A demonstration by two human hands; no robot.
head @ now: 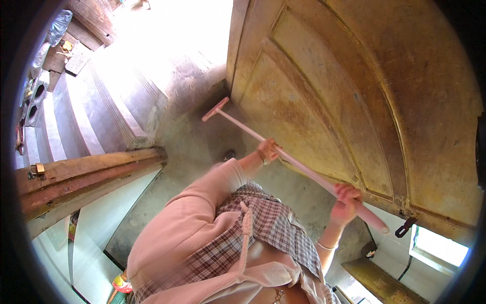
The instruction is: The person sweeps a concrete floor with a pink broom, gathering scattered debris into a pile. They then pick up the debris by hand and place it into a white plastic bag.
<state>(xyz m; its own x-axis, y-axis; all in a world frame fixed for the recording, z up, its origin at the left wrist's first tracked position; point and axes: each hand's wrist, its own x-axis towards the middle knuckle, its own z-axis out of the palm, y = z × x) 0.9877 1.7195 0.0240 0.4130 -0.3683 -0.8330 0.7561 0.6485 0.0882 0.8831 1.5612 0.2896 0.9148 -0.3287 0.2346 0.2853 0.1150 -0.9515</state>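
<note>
Both my hands grip a pink long-handled floor tool, a squeegee or a narrow mop; I cannot tell which. Its T-shaped head is at the concrete floor, close to the foot of the open wooden door. Partway down the pole, my left hand is wrapped around it, with a watch or bracelet at the wrist. My right hand is closed near the upper end of the pole, slightly blurred. A light band circles my right wrist.
Concrete steps rise on the left, beyond a wooden door frame with a padlock on it. A hollow block and plastic bags lie by the steps. White-tiled wall runs lower left. A dark hasp juts from the door.
</note>
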